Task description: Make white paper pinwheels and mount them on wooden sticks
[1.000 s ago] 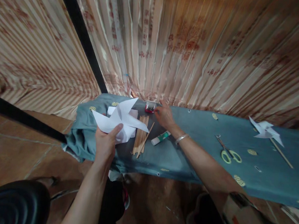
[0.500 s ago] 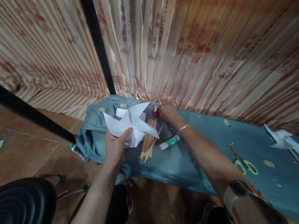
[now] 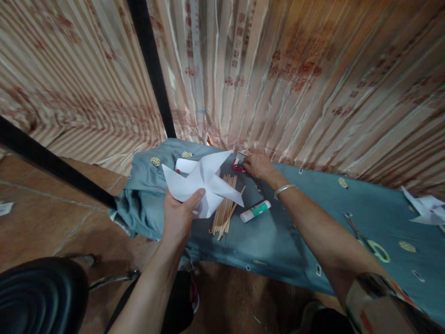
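Observation:
My left hand (image 3: 178,212) grips a white paper pinwheel (image 3: 205,178), the thumb pressed on its front near the middle. Its folded blades spread over the cloth. My right hand (image 3: 259,168) reaches to the back edge of the cloth, fingers closed at a small red box (image 3: 239,163) with a pale, shiny part on top; its contents are too small to make out. Between the hands lies a row of wooden sticks (image 3: 222,209), one slanting across the others. Right of them is a white and green glue stick (image 3: 256,211). White paper (image 3: 183,165) is partly hidden behind the pinwheel.
Scissors (image 3: 377,251) with yellow-green handles, partly behind my right forearm, and another pinwheel (image 3: 433,210) on a stick lie to the right on the blue-grey cloth (image 3: 296,253). A striped curtain hangs behind. Dark poles (image 3: 147,49) and a black stool (image 3: 25,295) stand left.
The view has shifted slightly. My right hand and the red box have moved a little to the right, and more of the box shows. My left hand keeps its hold on the pinwheel.

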`<state>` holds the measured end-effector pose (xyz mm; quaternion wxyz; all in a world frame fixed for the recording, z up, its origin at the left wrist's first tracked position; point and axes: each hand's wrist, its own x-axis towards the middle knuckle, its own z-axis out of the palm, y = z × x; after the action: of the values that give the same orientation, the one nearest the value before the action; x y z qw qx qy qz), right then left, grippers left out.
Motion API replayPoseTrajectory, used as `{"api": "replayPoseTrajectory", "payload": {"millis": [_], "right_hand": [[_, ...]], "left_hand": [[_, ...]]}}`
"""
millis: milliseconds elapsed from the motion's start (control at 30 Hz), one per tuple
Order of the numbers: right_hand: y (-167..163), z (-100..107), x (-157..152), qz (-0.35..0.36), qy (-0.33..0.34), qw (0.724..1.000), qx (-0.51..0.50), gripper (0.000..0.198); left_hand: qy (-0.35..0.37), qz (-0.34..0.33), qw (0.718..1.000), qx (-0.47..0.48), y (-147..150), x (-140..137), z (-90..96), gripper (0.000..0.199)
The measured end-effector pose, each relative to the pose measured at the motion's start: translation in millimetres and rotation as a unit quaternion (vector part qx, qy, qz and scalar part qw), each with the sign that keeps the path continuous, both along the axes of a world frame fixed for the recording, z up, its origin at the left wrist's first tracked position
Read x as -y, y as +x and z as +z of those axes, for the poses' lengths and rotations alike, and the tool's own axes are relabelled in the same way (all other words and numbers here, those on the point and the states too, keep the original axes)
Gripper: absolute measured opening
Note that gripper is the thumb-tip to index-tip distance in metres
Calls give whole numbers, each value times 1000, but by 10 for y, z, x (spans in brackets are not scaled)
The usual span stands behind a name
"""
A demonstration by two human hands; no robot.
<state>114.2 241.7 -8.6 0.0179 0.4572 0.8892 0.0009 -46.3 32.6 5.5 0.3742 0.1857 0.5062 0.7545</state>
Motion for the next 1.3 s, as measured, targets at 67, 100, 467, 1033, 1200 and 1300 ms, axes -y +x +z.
{"api": "replayPoseTrajectory", "payload": {"millis": [67,100,467,1033,1200,1300], "right_hand": [[-16,-23,-17,-13,4,1000,-4,32],[-26,-34,-24,-20,7,1000,-5,32],[-115,-46,35,-50,10,998,-24,27],[-180,-244,-43,-54,40,997,-41,30],[-137,-297,-4,-26,65,995,-75,32],[-102,-320,41,-13,79,992,-100,36]], "left_hand": [[-4,-1,1000,-4,12,-4,0,77],[-6,-2,1000,-7,17,-6,-1,77],[-16,-3,1000,-13,40,-20,-14,77],[-12,-6,1000,7,81,-27,-34,81],[-16,-1,1000,9,71,-27,-37,84],[-13,-6,1000,1,77,-26,-31,83]]}}
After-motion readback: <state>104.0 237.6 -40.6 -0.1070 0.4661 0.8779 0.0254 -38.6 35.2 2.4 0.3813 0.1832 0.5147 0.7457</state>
